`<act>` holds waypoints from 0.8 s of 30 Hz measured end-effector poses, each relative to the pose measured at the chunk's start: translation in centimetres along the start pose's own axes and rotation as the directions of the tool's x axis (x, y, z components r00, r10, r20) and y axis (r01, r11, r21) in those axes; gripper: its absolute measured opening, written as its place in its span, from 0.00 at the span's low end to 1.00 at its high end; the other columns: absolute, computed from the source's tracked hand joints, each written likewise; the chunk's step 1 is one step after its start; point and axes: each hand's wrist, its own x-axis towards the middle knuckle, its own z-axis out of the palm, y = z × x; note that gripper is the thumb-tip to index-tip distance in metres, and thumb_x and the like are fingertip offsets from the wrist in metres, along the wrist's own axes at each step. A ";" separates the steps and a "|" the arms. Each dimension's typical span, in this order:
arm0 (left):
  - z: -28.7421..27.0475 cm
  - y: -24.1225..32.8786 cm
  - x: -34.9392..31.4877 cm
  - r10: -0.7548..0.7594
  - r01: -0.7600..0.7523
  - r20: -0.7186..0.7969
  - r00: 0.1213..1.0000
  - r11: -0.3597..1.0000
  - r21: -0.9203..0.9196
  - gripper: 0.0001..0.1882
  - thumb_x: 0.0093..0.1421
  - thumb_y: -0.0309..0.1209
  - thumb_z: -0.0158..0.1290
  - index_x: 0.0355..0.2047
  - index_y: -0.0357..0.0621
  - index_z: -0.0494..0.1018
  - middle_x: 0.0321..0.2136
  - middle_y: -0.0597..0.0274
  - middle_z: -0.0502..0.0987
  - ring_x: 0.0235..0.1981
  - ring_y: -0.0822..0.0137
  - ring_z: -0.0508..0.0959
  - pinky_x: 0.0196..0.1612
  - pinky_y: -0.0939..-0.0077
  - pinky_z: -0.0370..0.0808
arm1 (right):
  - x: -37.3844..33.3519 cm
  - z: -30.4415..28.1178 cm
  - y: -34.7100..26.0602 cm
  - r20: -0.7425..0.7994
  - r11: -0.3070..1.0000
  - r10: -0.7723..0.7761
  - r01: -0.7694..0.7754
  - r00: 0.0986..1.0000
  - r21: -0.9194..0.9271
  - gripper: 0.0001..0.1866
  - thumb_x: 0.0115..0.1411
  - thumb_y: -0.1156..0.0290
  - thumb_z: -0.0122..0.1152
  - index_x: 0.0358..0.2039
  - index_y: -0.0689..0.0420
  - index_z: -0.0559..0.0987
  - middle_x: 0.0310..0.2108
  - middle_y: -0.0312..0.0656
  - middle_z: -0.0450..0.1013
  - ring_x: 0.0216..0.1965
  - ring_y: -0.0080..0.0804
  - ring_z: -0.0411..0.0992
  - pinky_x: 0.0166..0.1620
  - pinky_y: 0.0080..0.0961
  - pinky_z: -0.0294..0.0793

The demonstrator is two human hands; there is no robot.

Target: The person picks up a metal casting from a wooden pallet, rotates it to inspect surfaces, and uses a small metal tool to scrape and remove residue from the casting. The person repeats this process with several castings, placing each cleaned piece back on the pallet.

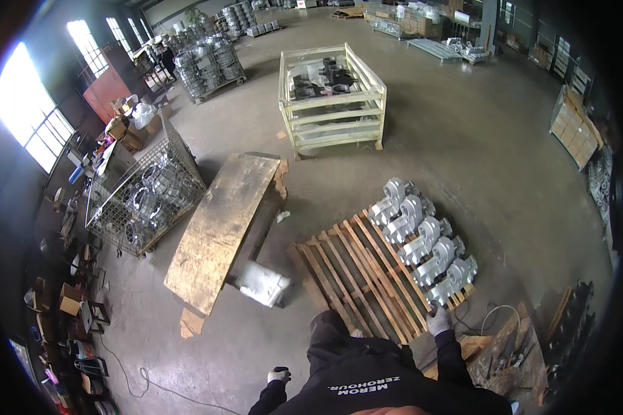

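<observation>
Several silver metal castings point(432, 259) with rounded, ringed ends stand in a row along the right side of a slatted wooden pallet point(356, 273). My right hand point(438, 322), in a pale glove with dark fingertips, is at the near end of the closest casting point(455, 278). Its fingers curl at that casting's lower end, partly hidden. Away from the pallet, low at my left side, my gloved left hand point(279, 375) hangs with fingers curled in and nothing visible in them. My dark-clothed body leans over the pallet's near edge.
Left of the pallet stands a worn wooden-topped table point(221, 232), with a silver block-shaped part point(263, 283) beside it. A wire cage point(145, 200) holds metal parts. Farther off is a slatted crate point(333, 124). A cable point(145, 377) crosses the floor; boards and tools point(509, 356) lie right.
</observation>
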 end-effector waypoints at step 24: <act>-5.1 82.9 7.0 0.974 -0.565 0.214 0.079 -0.133 0.815 0.29 0.56 0.37 0.59 0.59 0.57 0.69 0.66 0.63 0.63 0.47 0.48 0.79 0.48 0.56 0.78 | 10.0 9.2 -20.1 -0.308 0.975 0.166 -0.108 0.937 0.196 0.24 0.57 0.76 0.62 0.55 0.66 0.72 0.29 0.48 0.77 0.32 0.40 0.78 0.39 0.34 0.76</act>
